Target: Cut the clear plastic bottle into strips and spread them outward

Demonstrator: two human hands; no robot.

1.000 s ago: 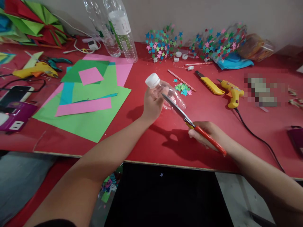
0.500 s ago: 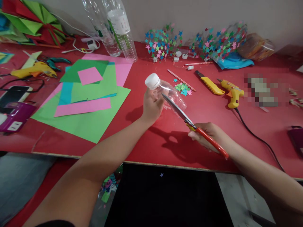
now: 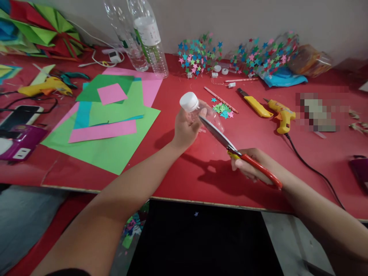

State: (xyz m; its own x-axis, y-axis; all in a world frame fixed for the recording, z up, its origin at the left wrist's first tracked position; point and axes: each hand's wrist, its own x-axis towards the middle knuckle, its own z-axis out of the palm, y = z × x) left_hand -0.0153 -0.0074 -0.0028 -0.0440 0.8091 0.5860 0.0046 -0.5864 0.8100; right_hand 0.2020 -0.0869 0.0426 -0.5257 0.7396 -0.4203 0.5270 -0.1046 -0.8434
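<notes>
My left hand (image 3: 186, 126) is wrapped round the neck end of a clear plastic bottle (image 3: 216, 119), whose white cap (image 3: 189, 102) tilts up toward the left. In my right hand (image 3: 248, 165) is a pair of scissors (image 3: 230, 147) with red and yellow handles. Its blades point up and left, their tip beside the left thumb and over the bottle. Whether the blades touch the plastic I cannot tell. Just behind the bottle lies a small heap of paper stars (image 3: 223, 110).
Coloured paper sheets (image 3: 115, 157) spread to the left, near a purple power strip (image 3: 23, 143). Two tall bottles (image 3: 152, 50) stand by the wall. On the right lie a yellow box cutter (image 3: 257, 105) and a glue gun (image 3: 283, 119) with its cord trailing to the table edge.
The bottle has turned in my left hand, its capped end shifting slightly right and its body looking shorter. The scissors have moved a little right. The view has shifted slightly.
</notes>
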